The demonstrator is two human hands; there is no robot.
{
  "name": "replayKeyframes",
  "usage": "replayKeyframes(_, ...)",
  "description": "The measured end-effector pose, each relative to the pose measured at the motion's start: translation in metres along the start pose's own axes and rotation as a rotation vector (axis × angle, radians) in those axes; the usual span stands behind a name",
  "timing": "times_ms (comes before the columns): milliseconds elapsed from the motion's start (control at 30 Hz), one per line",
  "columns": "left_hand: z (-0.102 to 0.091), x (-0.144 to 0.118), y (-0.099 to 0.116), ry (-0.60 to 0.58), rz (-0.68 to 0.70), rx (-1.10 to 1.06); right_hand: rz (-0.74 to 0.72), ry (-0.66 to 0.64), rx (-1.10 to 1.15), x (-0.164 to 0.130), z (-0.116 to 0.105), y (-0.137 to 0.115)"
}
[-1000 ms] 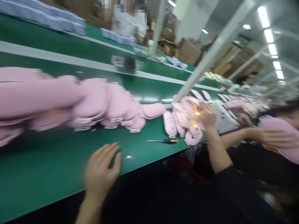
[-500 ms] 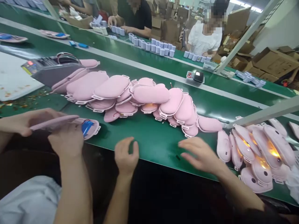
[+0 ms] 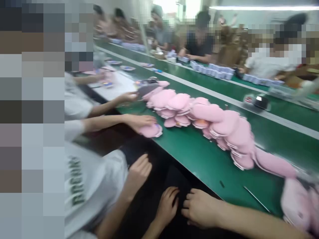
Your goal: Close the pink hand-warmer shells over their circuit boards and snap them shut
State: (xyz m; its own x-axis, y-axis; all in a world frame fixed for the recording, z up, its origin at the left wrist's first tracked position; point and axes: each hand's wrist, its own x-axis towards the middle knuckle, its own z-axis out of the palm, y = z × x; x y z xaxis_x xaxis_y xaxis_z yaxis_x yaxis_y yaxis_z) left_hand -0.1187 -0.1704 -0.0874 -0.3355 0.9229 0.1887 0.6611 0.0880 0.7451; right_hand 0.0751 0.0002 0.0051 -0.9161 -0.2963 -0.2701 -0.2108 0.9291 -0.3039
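Left hand (image 3: 167, 205) low at the near edge of the green desk (image 3: 199, 156), fingers loosely curled, grip slack and holding nothing. Right hand (image 3: 200, 209) just beside it, nearly touching, fingers bent inward, grip likewise empty; blurred, so finer finger detail not to be told. Just beyond the right grip, a thin metal tool (image 3: 256, 199) lying flat on the desk, apart from the fingers, with a small dark speck (image 3: 221, 184) near it. Farther out from both grips, a long heap of pink shells (image 3: 211, 119) overlapping one another along the desk, running from far left toward the near right. More pink shells (image 3: 299, 205) piled to the right of the right grip, blurred. To the left of the left grip, a neighbouring person's hand (image 3: 138, 172) resting off the desk, and farther on another hand (image 3: 141, 121) pressing on a single pink shell (image 3: 152, 130). Across the desk, beyond the heap, rows of small pale cups (image 3: 214, 71) before other seated workers.
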Motion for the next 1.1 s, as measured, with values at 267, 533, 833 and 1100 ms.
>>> replayKeyframes(267,0.115,-0.036,-0.019,0.076,-0.2,-0.024,0.182,0.663,0.247,0.001,-0.048,0.052)
replayKeyframes(533,0.103,-0.031,-0.005,0.122,-0.267,-0.188,0.5,0.69,0.031,0.122,-0.101,0.097)
replayKeyframes(833,0.055,-0.009,0.031,0.175,-0.284,-0.434,0.695,0.552,-0.222,0.051,-0.079,0.136)
replayKeyframes(1100,0.054,0.049,0.062,0.03,-0.292,-0.896,0.536,0.595,0.052,-0.007,-0.044,0.103)
